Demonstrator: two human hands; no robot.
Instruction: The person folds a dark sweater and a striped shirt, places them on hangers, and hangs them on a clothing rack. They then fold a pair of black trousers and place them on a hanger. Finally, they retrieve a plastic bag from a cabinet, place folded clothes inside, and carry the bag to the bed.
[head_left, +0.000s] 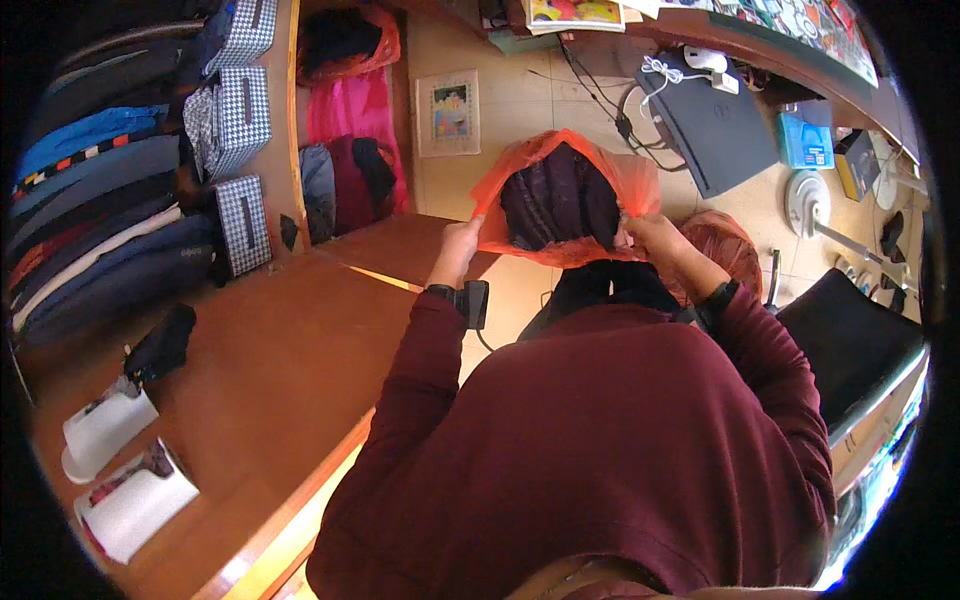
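Note:
Both my hands hold the rim of a thin red plastic bag (555, 257) spread wide in front of me. My left hand (459, 244) grips its left edge, and my right hand (646, 231) pinches the right edge. Inside the bag's mouth lies dark, folded clothing (559, 199); its lower part is hidden by the bag. A second red plastic bag (720, 251) stands on the floor just behind my right forearm, its contents unclear.
Left is a brown wooden surface (300, 330) with white holders (139, 499) and shelves of folded clothes (112, 247). Houndstooth boxes (244, 225) line the shelf. A black computer case (712, 124) with cables, a black chair seat (855, 345) and a metal-poled stand (808, 204) occupy the right.

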